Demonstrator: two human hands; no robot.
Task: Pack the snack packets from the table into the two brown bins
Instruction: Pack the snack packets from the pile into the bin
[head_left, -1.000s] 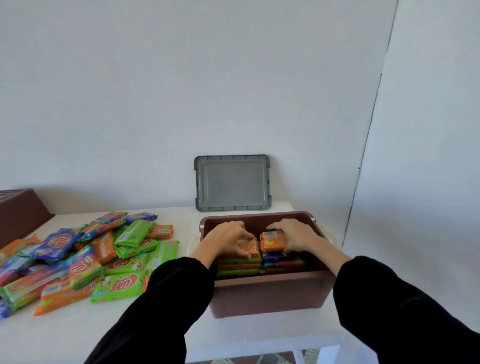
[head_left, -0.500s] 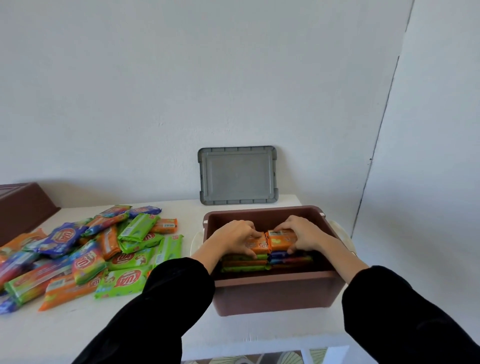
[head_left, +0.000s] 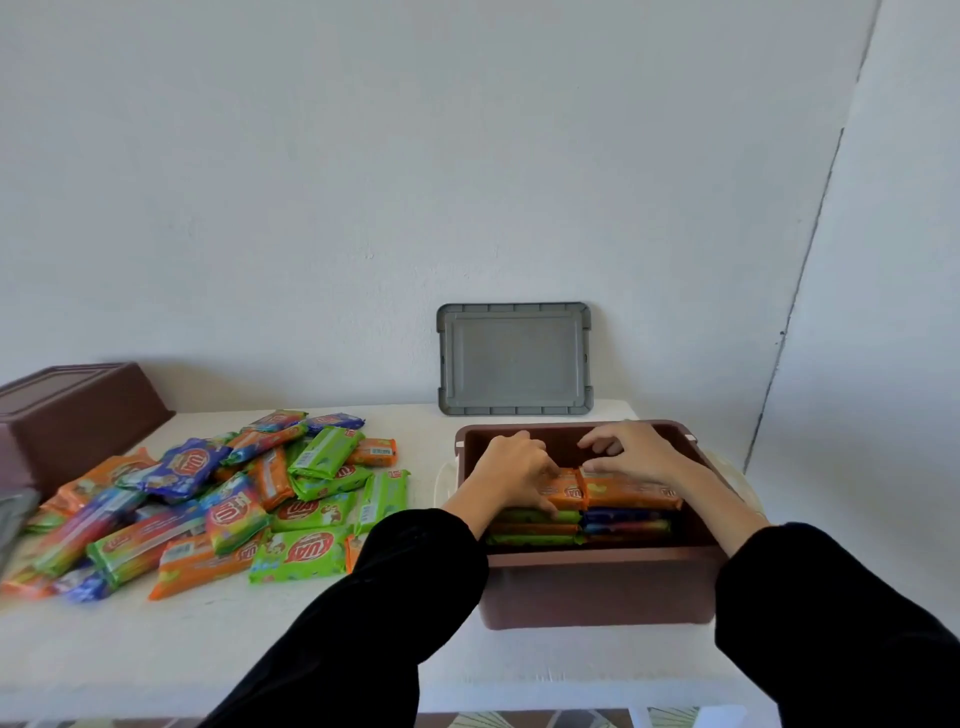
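Observation:
An open brown bin (head_left: 597, 587) stands on the right of the white table (head_left: 260, 649). Inside it, snack packets are stacked in two columns, with an orange packet on top of each. My left hand (head_left: 511, 467) curls its fingers over the left orange packet (head_left: 566, 491), thumb at its near edge. My right hand (head_left: 641, 457) lies on the right orange packet (head_left: 631, 493), fingers bent over its far edge. A loose pile of green, orange and blue packets (head_left: 234, 499) covers the table's left half. The second brown bin (head_left: 78, 415) sits upside down at the far left.
A grey lid (head_left: 514, 358) leans upright against the wall behind the open bin. White walls close off the back and the right side. The table's front edge runs just below my black sleeves. A blurred grey object (head_left: 15, 514) shows at the left border.
Both hands have stayed in the bin, and the two orange packets now lie flat, end to end, on the stacks. My right fingers have lifted slightly.

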